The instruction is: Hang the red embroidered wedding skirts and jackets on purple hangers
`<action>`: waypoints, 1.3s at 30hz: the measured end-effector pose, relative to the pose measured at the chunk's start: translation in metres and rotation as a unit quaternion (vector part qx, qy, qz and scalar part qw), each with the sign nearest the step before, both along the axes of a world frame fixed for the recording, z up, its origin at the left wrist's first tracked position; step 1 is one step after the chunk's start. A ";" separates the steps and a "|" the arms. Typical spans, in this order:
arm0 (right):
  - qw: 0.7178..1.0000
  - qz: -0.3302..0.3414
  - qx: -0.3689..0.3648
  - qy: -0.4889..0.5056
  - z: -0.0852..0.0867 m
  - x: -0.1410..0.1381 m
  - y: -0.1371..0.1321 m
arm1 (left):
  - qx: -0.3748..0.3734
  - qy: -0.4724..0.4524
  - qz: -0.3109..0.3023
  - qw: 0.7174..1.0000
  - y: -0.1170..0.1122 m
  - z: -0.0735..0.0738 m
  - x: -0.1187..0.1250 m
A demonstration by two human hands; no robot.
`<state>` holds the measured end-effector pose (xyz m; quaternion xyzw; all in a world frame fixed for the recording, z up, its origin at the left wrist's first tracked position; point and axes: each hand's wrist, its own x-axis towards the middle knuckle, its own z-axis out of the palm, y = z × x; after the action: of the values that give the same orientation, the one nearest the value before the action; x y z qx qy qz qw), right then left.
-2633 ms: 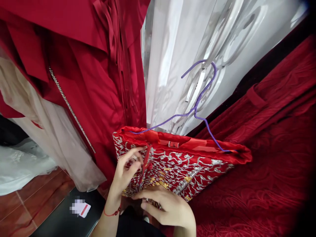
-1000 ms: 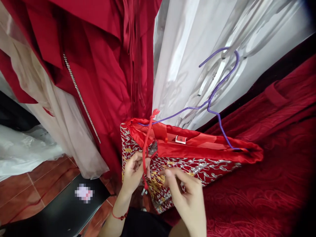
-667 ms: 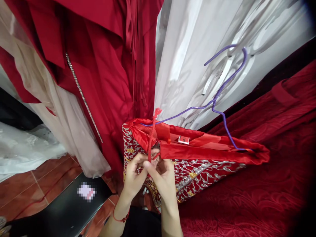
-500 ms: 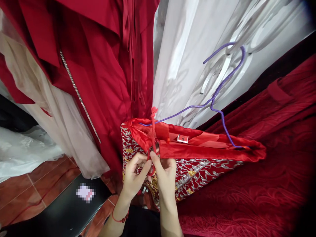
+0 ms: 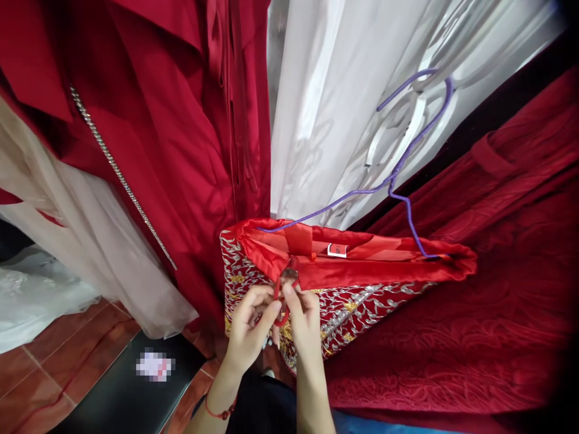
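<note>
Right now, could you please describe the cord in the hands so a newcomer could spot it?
Find the purple hanger against the white drape; a red garment with silver embroidery hangs from it. At the left end of its top edge, the left hand and right hand pinch a red cord. Unlike the flat satin around it, it is a thin loop.

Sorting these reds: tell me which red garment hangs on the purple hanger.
The embroidered red garment, silver and gold patterned; the satin dress and velvet cloth lack embroidery.
</note>
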<state>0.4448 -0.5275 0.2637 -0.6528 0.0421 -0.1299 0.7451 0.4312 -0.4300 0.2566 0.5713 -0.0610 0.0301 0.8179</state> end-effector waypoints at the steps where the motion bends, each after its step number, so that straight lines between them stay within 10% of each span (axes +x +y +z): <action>1: 0.999 -0.012 -0.035 -0.021 -0.003 0.001 -0.003 | 0.002 0.007 -0.012 1.000 0.003 0.001 0.001; 8: 0.971 0.022 -0.208 -0.115 -0.008 -0.009 -0.046 | 0.077 0.015 -0.084 0.993 0.031 0.006 0.009; 18: 0.859 -0.301 -0.413 -0.025 -0.037 -0.053 -0.083 | 0.149 0.009 -0.108 0.983 0.062 -0.006 0.009; 29: 0.899 -0.136 -0.349 -0.225 -0.009 -0.012 -0.012 | 0.197 -0.046 -0.093 0.975 0.058 0.000 0.017; 39: 0.900 -0.017 -0.359 -0.248 0.039 0.009 -0.058 | 0.269 -0.191 0.039 0.943 0.027 0.027 0.039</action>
<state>0.4538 -0.5854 0.3027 -0.8217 -0.1823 -0.3066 0.4445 0.4704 -0.4027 0.2832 0.7558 -0.1997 0.1528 0.6046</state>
